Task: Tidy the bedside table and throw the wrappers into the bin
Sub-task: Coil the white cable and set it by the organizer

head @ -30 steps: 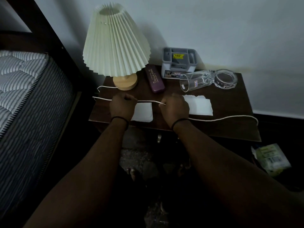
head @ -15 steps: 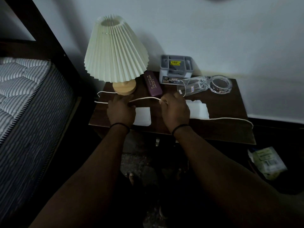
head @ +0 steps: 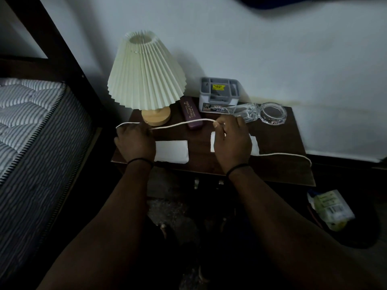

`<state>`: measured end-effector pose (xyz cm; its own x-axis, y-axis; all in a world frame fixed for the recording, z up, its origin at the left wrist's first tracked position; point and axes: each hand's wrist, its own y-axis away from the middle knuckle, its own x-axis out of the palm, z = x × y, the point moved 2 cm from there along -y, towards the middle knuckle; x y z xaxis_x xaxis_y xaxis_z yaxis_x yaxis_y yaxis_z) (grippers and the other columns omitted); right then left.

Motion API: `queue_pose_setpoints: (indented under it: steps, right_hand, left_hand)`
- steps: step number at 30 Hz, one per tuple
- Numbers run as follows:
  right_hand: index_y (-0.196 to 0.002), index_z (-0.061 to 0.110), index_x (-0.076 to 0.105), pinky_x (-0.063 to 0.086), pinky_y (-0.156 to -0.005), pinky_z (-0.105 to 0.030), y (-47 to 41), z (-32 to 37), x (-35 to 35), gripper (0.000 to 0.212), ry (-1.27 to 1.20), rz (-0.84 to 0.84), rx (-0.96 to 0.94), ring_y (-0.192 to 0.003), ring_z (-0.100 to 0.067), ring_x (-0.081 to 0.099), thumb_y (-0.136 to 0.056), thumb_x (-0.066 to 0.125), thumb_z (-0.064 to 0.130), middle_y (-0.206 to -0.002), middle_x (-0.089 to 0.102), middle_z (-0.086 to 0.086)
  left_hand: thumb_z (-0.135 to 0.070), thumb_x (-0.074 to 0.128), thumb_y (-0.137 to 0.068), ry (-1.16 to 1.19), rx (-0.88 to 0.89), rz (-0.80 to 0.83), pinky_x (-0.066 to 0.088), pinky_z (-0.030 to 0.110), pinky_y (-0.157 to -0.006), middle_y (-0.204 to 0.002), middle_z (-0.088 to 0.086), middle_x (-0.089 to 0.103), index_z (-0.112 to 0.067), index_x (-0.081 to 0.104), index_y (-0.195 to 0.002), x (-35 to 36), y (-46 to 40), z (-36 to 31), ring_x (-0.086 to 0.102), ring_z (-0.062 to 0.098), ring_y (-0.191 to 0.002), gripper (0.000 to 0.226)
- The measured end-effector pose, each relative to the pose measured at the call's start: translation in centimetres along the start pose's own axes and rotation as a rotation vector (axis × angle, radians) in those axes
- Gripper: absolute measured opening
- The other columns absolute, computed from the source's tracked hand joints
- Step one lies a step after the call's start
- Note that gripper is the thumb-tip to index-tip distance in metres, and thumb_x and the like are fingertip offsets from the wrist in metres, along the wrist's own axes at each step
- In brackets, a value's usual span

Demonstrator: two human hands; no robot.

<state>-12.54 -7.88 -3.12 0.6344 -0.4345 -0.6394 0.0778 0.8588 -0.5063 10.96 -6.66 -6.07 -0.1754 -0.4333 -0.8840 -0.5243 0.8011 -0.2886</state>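
Note:
A white lamp cord (head: 180, 123) stretches above the dark wooden bedside table (head: 278, 172). My left hand (head: 135, 143) grips it near the lamp base, and my right hand (head: 231, 141) pinches it further right, lifted off the table. The rest of the cord trails to the table's right edge. Two white paper pieces lie flat on the table: one (head: 171, 151) beside my left hand, the other (head: 254, 146) mostly hidden under my right hand.
A pleated lamp (head: 146, 74) stands at the back left. Behind the cord are a maroon glasses case (head: 191, 115), a grey organiser box (head: 218, 94), a tipped glass (head: 240, 111) and a glass ashtray (head: 273, 113). A packet (head: 330, 208) lies in a dark bin at right. Mattress (head: 27, 122) at left.
Both hands have lifted the cord and carried it toward the back of the table; the stretch between them now arches over the glasses case. My head has tilted down.

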Motion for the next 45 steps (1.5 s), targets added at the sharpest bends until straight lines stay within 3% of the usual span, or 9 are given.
queue_pose_setpoints:
  steps: [10,14,19,25,30,32,37,41,45]
  right_hand:
    - [-0.098,0.011,0.064,0.041,-0.084,-0.036,0.3,-0.6,-3.8,0.012,0.036,-0.099,0.114,-0.099,-0.029,0.056,-0.092,0.056,0.019,-0.102,0.063,-0.011]
    - [-0.099,0.011,0.065,0.045,-0.085,-0.040,0.1,-0.7,-5.0,0.019,0.087,-0.081,0.164,-0.099,-0.032,0.057,-0.090,0.053,0.022,-0.103,0.062,-0.013]
    - [-0.120,0.014,0.061,0.040,-0.097,-0.042,0.6,0.4,-7.0,0.039,0.243,-0.125,0.157,-0.112,-0.035,0.054,-0.086,0.062,0.032,-0.118,0.059,-0.014]
    - [-0.146,0.019,0.042,0.029,-0.114,-0.037,0.6,4.5,-9.9,0.066,0.123,-0.044,-0.227,-0.139,-0.023,0.039,-0.087,0.064,0.039,-0.149,0.044,-0.004]
    - [-0.102,0.012,0.075,0.052,-0.089,-0.039,0.1,7.6,-12.2,0.020,0.072,-0.040,-0.555,-0.093,-0.028,0.069,-0.086,0.063,0.009,-0.100,0.075,-0.008]
    - [-0.095,0.010,0.075,0.053,-0.080,-0.039,-0.8,7.7,-13.6,0.017,0.099,-0.053,-0.499,-0.085,-0.032,0.069,-0.087,0.060,0.007,-0.090,0.075,-0.011]
    - [-0.106,0.010,0.072,0.052,-0.082,-0.036,-2.9,7.2,-18.2,0.024,0.050,-0.173,-0.306,-0.092,-0.028,0.066,-0.096,0.051,0.015,-0.099,0.072,-0.011]
    - [-0.108,0.011,0.069,0.051,-0.081,-0.034,-3.7,7.0,-20.6,0.023,0.002,-0.226,-0.213,-0.091,-0.025,0.063,-0.100,0.049,0.020,-0.100,0.068,-0.009]
    - [-0.108,0.018,0.069,0.041,-0.075,-0.022,-3.6,6.4,-21.5,0.022,-0.097,-0.225,-0.128,-0.089,-0.017,0.061,-0.100,0.051,0.025,-0.098,0.067,-0.004]
  left_hand:
    - [-0.023,0.057,-0.081,0.068,-0.116,-0.149,0.039,0.043,-0.078,-0.101,0.012,0.067,-0.014,0.070,-0.093,-2.8,0.2,1.5,0.054,0.039,-0.097,0.020]
    - [-0.014,0.065,-0.077,0.239,0.150,-0.343,0.045,0.038,-0.058,-0.069,0.014,0.067,-0.011,0.072,-0.080,-4.9,1.0,0.5,0.062,0.036,-0.067,0.008]
    - [-0.017,0.069,-0.087,0.512,0.348,-0.371,0.049,0.033,-0.064,-0.082,0.011,0.066,-0.011,0.076,-0.097,-7.3,3.3,-2.2,0.064,0.027,-0.075,0.013]
    - [0.002,0.072,-0.081,0.603,0.531,-0.284,0.047,0.034,-0.065,-0.077,0.010,0.054,-0.011,0.077,-0.103,-10.6,5.5,-5.4,0.059,0.024,-0.072,0.026]
    - [-0.016,0.064,-0.087,0.748,0.566,-0.230,0.042,0.016,-0.072,-0.082,0.002,0.060,-0.011,0.076,-0.099,-14.3,7.2,-8.9,0.057,0.008,-0.078,0.017]
    - [-0.019,0.065,-0.089,0.865,0.427,-0.091,0.044,0.013,-0.073,-0.083,-0.002,0.068,-0.013,0.075,-0.092,-15.4,6.8,-9.6,0.059,0.004,-0.076,0.012]
    - [-0.011,0.061,-0.094,1.187,0.240,0.493,0.035,0.019,-0.037,-0.053,-0.004,0.058,-0.009,0.069,-0.081,-16.5,6.8,-9.9,0.047,0.008,-0.040,0.015]
    - [-0.011,0.053,-0.098,1.324,0.259,0.980,0.050,0.026,-0.048,-0.062,0.005,0.059,-0.002,0.068,-0.092,-18.0,7.8,-10.6,0.054,0.017,-0.050,0.019]
    - [-0.021,0.058,-0.093,1.404,0.318,1.204,0.045,0.028,-0.050,-0.062,0.005,0.055,-0.006,0.065,-0.085,-20.3,9.2,-12.3,0.048,0.017,-0.052,0.018]
